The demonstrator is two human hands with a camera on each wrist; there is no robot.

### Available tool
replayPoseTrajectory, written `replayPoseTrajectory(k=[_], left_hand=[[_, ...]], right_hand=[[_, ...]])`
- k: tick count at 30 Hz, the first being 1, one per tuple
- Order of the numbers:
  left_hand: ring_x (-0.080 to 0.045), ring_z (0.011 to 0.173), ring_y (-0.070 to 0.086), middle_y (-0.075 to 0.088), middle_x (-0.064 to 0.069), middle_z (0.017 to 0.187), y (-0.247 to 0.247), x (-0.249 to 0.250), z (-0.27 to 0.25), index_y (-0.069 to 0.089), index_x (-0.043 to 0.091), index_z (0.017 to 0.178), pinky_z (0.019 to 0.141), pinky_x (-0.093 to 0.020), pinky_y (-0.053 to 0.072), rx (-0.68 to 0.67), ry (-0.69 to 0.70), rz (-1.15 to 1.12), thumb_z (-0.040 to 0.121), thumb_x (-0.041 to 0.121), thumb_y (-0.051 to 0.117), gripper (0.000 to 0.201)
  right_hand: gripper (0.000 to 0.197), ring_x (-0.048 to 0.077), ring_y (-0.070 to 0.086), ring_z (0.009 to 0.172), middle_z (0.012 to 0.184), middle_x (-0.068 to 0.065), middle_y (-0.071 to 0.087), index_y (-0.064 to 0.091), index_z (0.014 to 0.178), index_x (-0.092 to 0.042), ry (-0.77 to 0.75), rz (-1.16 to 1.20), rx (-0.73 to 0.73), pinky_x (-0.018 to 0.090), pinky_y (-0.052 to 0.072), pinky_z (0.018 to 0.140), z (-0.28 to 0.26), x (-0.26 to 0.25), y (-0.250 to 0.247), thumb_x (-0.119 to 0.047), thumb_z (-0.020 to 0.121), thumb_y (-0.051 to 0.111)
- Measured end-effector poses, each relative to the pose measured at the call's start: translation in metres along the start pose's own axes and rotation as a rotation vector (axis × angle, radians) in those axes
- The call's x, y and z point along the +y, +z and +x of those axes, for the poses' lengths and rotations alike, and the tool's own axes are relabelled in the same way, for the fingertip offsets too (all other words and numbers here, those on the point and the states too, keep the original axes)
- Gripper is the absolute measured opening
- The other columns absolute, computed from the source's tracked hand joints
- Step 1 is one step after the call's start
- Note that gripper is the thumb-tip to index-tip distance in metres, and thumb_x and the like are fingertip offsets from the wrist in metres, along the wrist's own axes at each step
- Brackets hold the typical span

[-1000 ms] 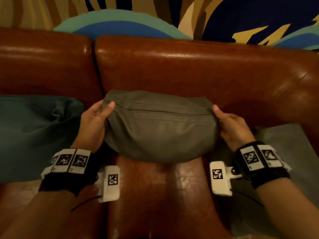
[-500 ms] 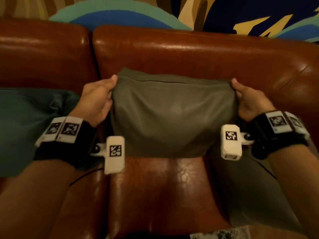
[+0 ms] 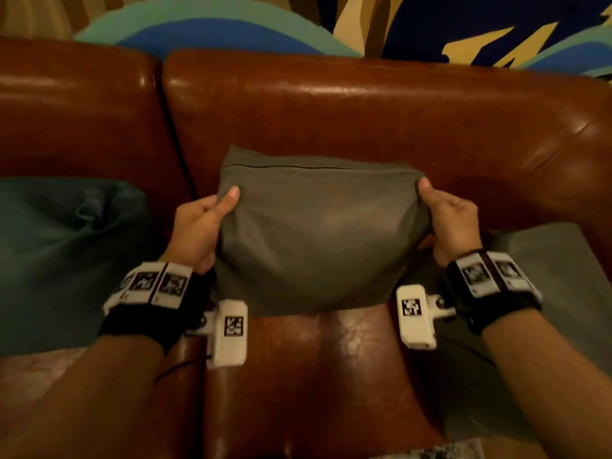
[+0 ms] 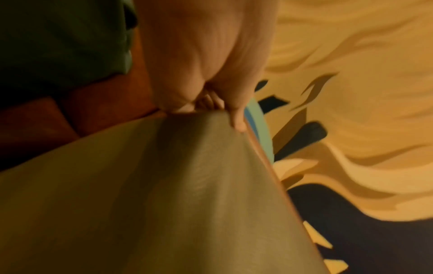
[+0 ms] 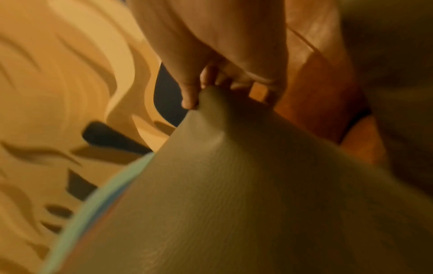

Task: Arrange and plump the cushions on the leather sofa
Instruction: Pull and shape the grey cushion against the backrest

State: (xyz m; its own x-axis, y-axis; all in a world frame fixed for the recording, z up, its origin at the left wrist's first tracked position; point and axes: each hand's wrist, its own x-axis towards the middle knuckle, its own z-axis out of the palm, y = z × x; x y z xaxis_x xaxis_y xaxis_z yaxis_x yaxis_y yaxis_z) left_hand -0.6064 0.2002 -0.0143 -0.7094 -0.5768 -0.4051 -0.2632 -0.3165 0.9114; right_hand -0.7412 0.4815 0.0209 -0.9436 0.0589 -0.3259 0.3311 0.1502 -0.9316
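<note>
cushion (image 3: 318, 240) on sofa (image 3: 331, 376) seat, against backrest | second cushion (image 3: 66, 260) left of it | third, apparently a cushion (image 3: 559, 279), right

We look along our left hand (image 4: 206, 55) from the wrist, and the picture is soft with blur. Our thumb (image 4: 237, 118) lies on the near face of the grey-olive cushion (image 4: 182, 194) at its upper corner, and fingertips (image 4: 208, 102) show just behind the cushion's top edge, so the corner is pinched between them. The cushion fills the lower left of the view, its cloth finely ribbed. Beyond the hand at upper left sits a dark teal cushion (image 4: 61, 40) on the reddish-brown leather sofa (image 4: 98, 100). To the right spreads a wall mural (image 4: 356, 96) of tan waves with navy and pale blue shapes.
</note>
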Motion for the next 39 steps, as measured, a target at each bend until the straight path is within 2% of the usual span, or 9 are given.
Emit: replayPoseTrajectory(k=[3,6,11,17,25,29,32,34,39], left_hand=[[-0.013,0.099,0.069,0.073,-0.003,0.106,0.003,0.002,0.008,0.071,0.021,0.090,0.090,-0.029,0.054,-0.009,-0.004,0.055,0.099,0.033,0.054,0.023],[-0.003,0.091,0.067,0.069,0.005,0.093,-0.002,-0.005,0.004,0.070,0.020,0.091,0.085,-0.020,0.050,0.029,0.114,0.234,0.096,0.041,0.057,0.025],[-0.013,0.073,0.065,0.068,-0.005,0.076,-0.011,-0.021,-0.026,0.065,0.001,0.083,0.073,-0.033,0.055,0.277,0.270,0.270,0.085,0.031,0.073,0.031],[-0.020,0.070,0.053,0.060,-0.019,0.074,-0.011,-0.028,-0.032,0.057,-0.018,0.082,0.066,-0.030,0.044,0.168,0.269,0.265,0.096,0.032,0.059,0.052],[-0.007,0.054,0.041,0.044,0.004,0.061,0.007,-0.033,-0.021,0.048,0.010,0.074,0.055,-0.022,0.026,0.335,0.337,0.570,0.104,0.036,0.038,0.041],[-0.009,0.061,0.046,0.048,0.001,0.065,0.003,-0.028,-0.011,0.046,0.018,0.064,0.060,-0.020,0.035,0.259,0.195,0.531,0.104,0.042,0.035,0.048],[-0.022,0.096,0.057,0.064,-0.006,0.097,0.000,-0.009,0.003,0.066,0.014,0.093,0.089,-0.031,0.040,0.333,0.089,0.434,0.101,0.057,0.026,0.059],[-0.023,0.103,0.056,0.063,-0.005,0.106,0.001,0.009,0.019,0.066,0.014,0.106,0.090,-0.032,0.038,0.343,0.097,0.439,0.095,0.066,0.033,0.063],[-0.032,0.109,0.060,0.063,-0.013,0.123,0.006,0.034,0.051,0.059,0.002,0.124,0.096,-0.039,0.048,0.320,-0.158,0.371,0.055,0.076,0.075,0.103]], right_hand=[[0.026,0.019,0.071,0.080,0.077,-0.002,0.073,0.070,0.079,-0.019,0.084,-0.021,-0.008,0.035,0.058,0.072,0.005,-0.007,0.012,-0.036,0.096,0.061],[0.039,0.023,0.072,0.097,0.099,0.006,0.076,0.072,0.091,-0.015,0.079,0.019,-0.041,0.046,0.055,0.092,0.000,0.004,0.014,-0.052,0.078,0.073],[0.024,0.012,0.058,0.057,0.062,-0.002,0.063,0.065,0.071,-0.017,-0.151,-0.069,0.098,0.029,0.046,0.056,-0.015,0.023,0.005,-0.034,0.083,0.077],[0.020,0.004,0.067,0.068,0.065,-0.012,0.072,0.073,0.076,-0.020,-0.207,-0.111,0.033,0.025,0.053,0.068,-0.026,0.033,0.001,-0.025,0.094,0.066],[0.043,0.003,0.042,0.054,0.061,-0.004,0.044,0.044,0.065,-0.020,-0.282,-0.447,0.160,0.008,0.033,0.051,-0.024,0.042,0.025,-0.036,0.105,0.042],[0.041,0.008,0.045,0.062,0.065,-0.005,0.046,0.044,0.068,-0.022,-0.261,-0.490,0.104,0.028,0.036,0.065,-0.016,0.042,0.022,-0.039,0.105,0.039],[0.037,0.019,0.058,0.095,0.091,-0.006,0.058,0.053,0.097,-0.026,-0.127,-0.413,0.098,0.040,0.046,0.087,0.005,0.027,0.017,-0.061,0.097,0.039],[0.052,0.022,0.058,0.102,0.104,-0.003,0.059,0.051,0.110,-0.025,-0.012,-0.349,0.079,0.042,0.046,0.090,0.024,0.010,0.016,-0.072,0.089,0.041],[0.137,0.034,0.061,0.113,0.133,0.009,0.060,0.043,0.144,-0.008,0.292,-0.310,-0.053,0.052,0.051,0.095,0.072,-0.010,0.024,-0.074,0.033,0.086]])
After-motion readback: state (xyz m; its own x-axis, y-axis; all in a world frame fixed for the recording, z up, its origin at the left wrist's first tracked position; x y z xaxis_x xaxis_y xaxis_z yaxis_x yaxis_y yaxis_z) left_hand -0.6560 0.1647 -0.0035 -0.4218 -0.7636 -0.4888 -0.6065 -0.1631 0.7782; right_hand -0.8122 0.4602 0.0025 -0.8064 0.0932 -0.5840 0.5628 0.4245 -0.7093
